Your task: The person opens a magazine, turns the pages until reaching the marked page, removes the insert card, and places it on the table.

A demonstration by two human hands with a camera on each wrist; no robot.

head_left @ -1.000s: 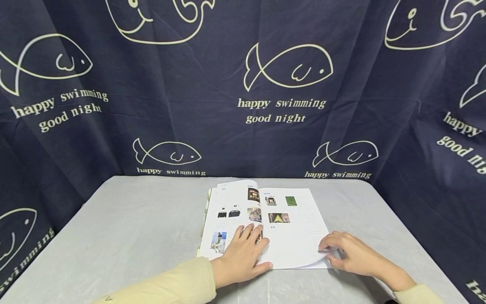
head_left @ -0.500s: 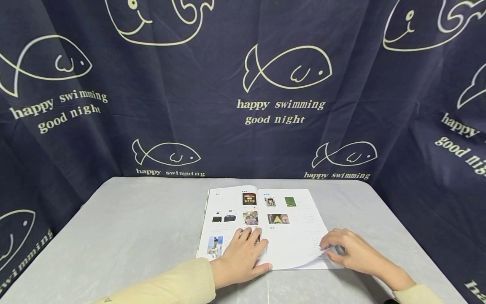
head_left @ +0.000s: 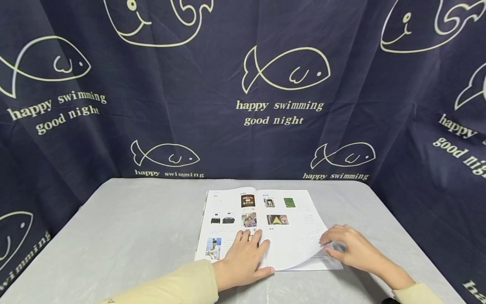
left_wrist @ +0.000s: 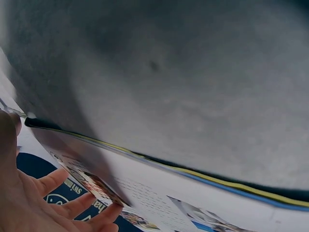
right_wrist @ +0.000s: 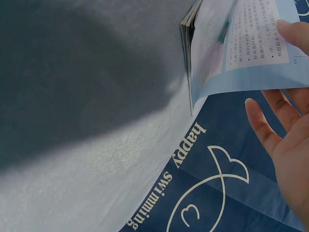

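Note:
An open magazine lies on the table, with text and small photos on both pages. My left hand rests on the lower part of the left page beside the spine, fingers spread and fairly straight. In the left wrist view those fingertips touch the page. My right hand pinches the lower right edge of the right page, which curls up from the sheets below. The right wrist view shows the thumb on one face of this lifted page and fingers behind it.
The grey tabletop extends around the magazine on both sides. Dark blue curtains printed with fish and lettering hang behind the table and along its sides.
The left page, raised near the spine at first, has settled flatter to the left. The right page's lower corner has curled up further in my right hand. My left hand stays almost in place.

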